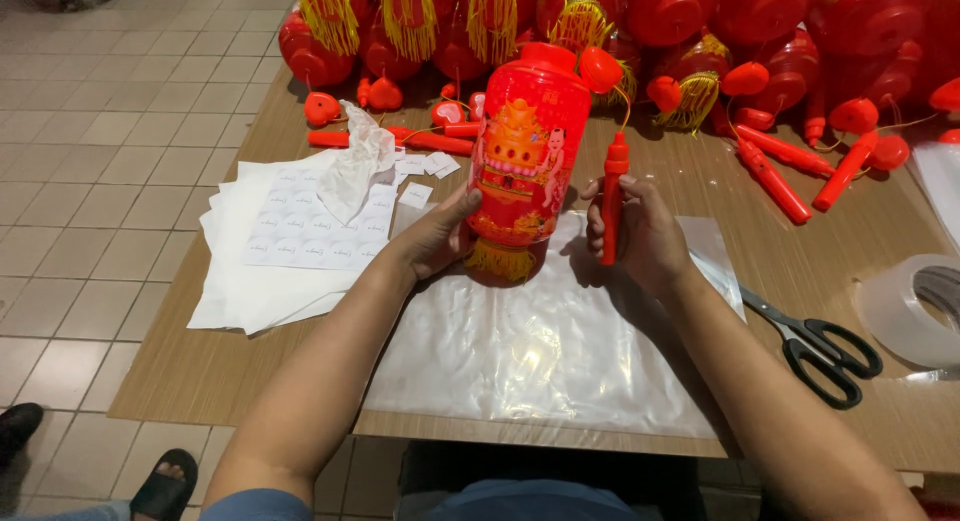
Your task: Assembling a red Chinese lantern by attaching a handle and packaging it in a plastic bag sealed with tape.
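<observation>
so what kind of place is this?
Likely a small packing or assembly bench for toy lanterns. The left hand steadies a red lantern, the right hand grips its red handle stick, and a pile of red lanterns, sticker sheets and scissors lie around.

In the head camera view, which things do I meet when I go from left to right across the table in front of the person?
White sticker sheets → left hand → red lantern → red stick handle in the right hand → black scissors → clear tape roll.
</observation>
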